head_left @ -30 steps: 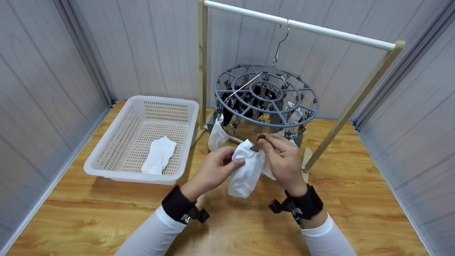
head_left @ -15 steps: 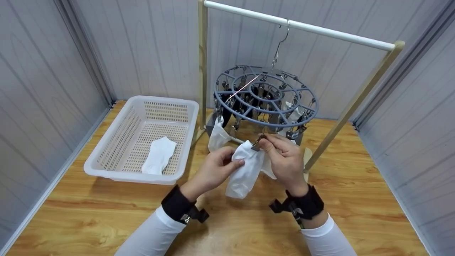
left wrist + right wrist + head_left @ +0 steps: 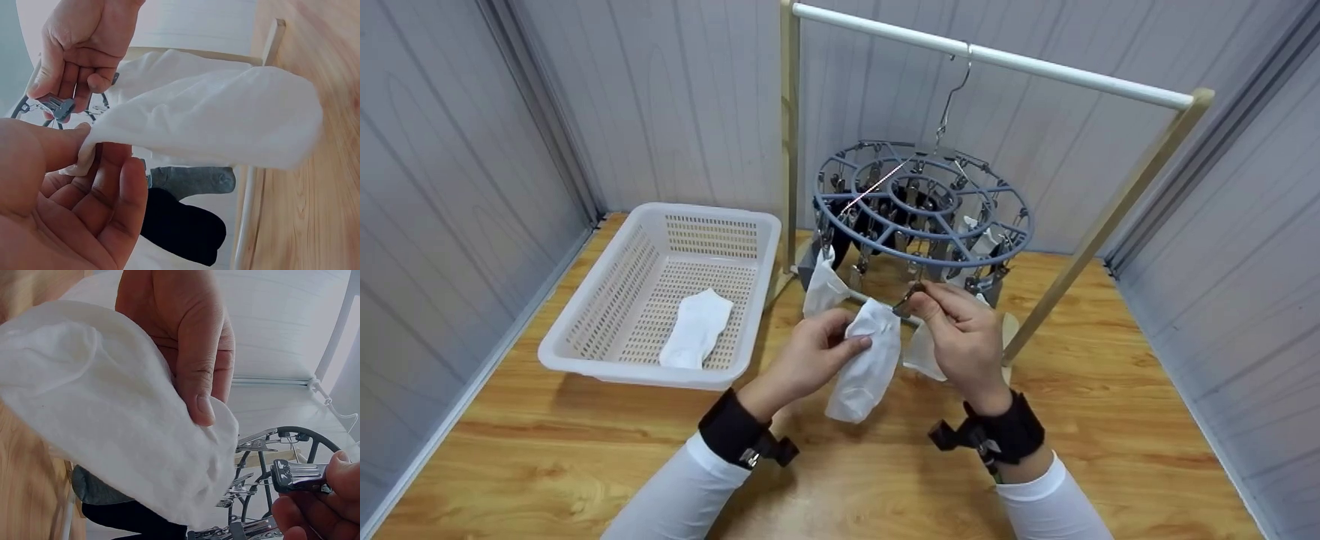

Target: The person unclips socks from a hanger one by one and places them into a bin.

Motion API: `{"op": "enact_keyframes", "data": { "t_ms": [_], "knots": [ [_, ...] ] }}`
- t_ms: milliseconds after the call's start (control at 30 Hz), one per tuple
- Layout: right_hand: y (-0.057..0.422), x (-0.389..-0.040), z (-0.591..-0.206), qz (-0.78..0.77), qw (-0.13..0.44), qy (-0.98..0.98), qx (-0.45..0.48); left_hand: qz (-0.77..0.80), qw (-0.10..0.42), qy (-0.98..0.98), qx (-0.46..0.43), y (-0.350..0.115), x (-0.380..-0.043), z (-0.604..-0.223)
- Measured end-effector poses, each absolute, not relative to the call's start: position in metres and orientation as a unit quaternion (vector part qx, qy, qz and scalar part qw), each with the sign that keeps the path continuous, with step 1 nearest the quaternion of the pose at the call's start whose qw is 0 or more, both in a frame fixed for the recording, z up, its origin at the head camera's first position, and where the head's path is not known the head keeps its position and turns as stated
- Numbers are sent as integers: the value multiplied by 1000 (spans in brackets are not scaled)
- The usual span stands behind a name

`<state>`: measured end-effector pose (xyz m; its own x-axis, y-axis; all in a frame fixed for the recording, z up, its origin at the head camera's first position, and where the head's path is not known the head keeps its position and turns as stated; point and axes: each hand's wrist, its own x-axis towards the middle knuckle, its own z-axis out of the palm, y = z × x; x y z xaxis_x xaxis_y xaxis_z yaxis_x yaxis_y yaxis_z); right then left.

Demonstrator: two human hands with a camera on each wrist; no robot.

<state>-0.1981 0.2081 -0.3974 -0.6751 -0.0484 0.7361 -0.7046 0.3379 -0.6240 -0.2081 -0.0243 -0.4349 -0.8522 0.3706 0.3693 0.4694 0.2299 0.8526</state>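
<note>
The left hand [image 3: 814, 352] pinches a white sock [image 3: 871, 364] above the desk [image 3: 1110, 420], past the right edge of the basket [image 3: 765, 276]; the right hand [image 3: 966, 334] pinches a clip [image 3: 298, 476]; the sock has just come free of it, held by the left alone.

1. Your left hand [image 3: 819, 351] hid part of the white sock [image 3: 868, 379] it pinched.
2. Your right hand [image 3: 966, 337] covered part of the farther sock [image 3: 922, 355].
3. Your sleeves [image 3: 679, 495] ran past the head view's near edge.
4. In the left wrist view, your left hand hid one end of the black sock [image 3: 183, 230].
5. Clips [image 3: 861, 264] under the round hanger [image 3: 952, 263] were too crowded to count.
</note>
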Motion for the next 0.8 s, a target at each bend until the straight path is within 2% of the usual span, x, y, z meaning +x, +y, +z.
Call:
{"op": "enact_keyframes", "data": {
  "t_ms": [567,800],
  "knots": [
    [202,-195,-391,538,292,-758,228,-562,33,-784,-262,-29,-210,-433],
    [205,-191,-387,496,323,-771,236,-556,37,-787,-266,-31,-211,-432]
  ]
}}
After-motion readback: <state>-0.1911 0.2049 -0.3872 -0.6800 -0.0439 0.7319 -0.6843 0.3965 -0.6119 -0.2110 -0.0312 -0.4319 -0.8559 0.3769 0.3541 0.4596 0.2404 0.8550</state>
